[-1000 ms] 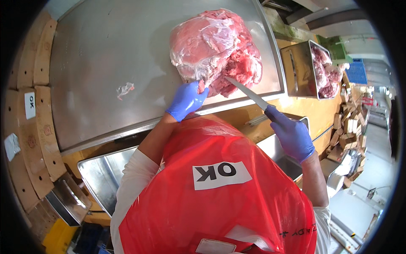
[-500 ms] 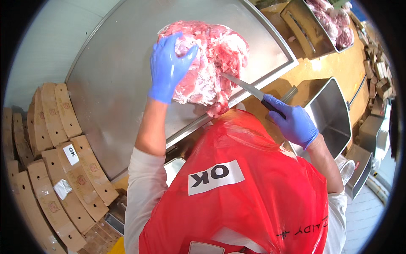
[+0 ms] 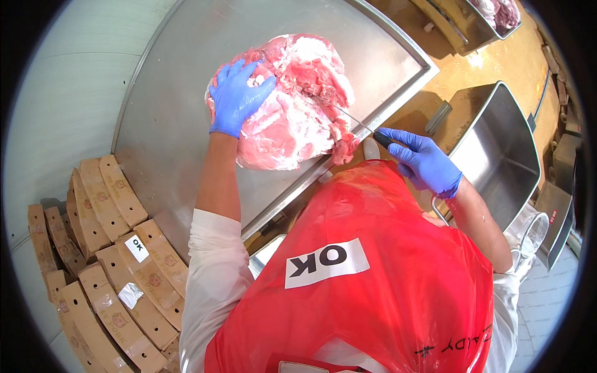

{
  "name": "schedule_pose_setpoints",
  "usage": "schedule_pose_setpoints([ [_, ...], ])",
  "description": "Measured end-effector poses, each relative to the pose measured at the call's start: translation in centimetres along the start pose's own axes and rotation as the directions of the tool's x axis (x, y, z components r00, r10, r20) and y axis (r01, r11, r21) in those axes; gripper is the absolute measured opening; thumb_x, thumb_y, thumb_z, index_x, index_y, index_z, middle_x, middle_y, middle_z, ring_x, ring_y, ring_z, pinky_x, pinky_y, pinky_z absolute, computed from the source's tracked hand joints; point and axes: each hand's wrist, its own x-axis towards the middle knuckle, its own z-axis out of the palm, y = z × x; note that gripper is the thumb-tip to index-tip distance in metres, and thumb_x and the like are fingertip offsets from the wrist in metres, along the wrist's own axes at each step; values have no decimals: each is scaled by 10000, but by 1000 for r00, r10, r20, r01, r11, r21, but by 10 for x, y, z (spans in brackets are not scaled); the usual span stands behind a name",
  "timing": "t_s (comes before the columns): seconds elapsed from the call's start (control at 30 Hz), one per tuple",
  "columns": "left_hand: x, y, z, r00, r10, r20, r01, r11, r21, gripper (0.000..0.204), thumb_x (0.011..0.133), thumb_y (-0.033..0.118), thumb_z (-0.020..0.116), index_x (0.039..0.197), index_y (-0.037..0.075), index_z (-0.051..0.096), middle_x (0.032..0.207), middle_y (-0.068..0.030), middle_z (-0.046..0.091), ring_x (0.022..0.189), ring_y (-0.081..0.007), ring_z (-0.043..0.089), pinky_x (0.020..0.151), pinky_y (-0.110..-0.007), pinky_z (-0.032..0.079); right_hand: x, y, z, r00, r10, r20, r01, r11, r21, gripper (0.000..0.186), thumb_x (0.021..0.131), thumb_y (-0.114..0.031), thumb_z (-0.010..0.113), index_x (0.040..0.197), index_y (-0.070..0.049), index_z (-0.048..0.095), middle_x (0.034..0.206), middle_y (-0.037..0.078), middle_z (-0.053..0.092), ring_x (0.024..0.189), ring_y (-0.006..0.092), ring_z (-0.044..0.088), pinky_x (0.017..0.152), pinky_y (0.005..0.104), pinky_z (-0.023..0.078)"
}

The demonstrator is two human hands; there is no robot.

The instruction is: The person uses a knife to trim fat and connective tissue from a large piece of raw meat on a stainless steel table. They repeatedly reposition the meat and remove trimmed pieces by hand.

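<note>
A large piece of raw meat (image 3: 283,133), pink with white fat, lies on the steel table (image 3: 180,93) near its front edge. My left hand (image 3: 237,99), in a blue glove, rests on the meat's upper left side with fingers spread and thumb apart. My right hand (image 3: 429,165), also blue-gloved, is closed round the black handle of a knife (image 3: 357,121). The thin blade points up and left into the meat's right side, where its tip is hidden. A loose flap of meat hangs at the table edge below the blade.
Right of me stands a deep steel tub (image 3: 491,158). Another steel container (image 3: 476,25) with meat is at the far right. Stacked brown cardboard boxes (image 3: 118,267) stand at the left by the pale wall (image 3: 68,112). A raised rim (image 3: 398,102) edges the table.
The meat has been turned, showing a smoother, fattier face toward me. My left hand has shifted and flattened on it. The knife now lies edge-on, its blade farther into the meat.
</note>
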Motion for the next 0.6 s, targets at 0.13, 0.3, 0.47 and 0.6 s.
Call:
schedule_pose_setpoints([
  [0.13,-10,4,-7,999,-33,-40,35,999,40,688,890,637,761,1398,174,752,1570,-180,615,1491,-437,496,1249,-622,347,-9,-10,-2,983,167,72,-182,916,357,424,1163,-255,602,1568,-132,615,744,-6,566,484,75,355,447,254,271],
  [0.3,-24,-7,-7,997,-34,-63,34,999,6,633,879,576,824,1332,136,785,1507,-198,658,1433,-441,550,1205,-593,417,-22,-25,-22,985,155,70,-164,977,135,429,1155,-259,613,1554,-103,634,805,-6,647,598,52,478,515,231,391],
  [0.47,-39,-30,-23,973,174,-149,-202,960,-194,489,850,405,916,1237,120,829,1422,-238,693,1378,-435,595,1143,-551,487,-26,-49,-23,999,-33,14,36,934,-356,420,1141,-217,606,1523,-47,646,1061,76,796,874,121,669,815,291,564],
  [0.6,-54,-31,-21,979,81,-185,-100,991,-94,480,852,381,920,1222,88,830,1402,-271,693,1374,-444,602,1113,-517,522,-16,-81,-24,992,-90,88,125,807,-577,423,1115,-200,625,1497,-21,650,1149,139,814,996,174,717,956,348,576],
])
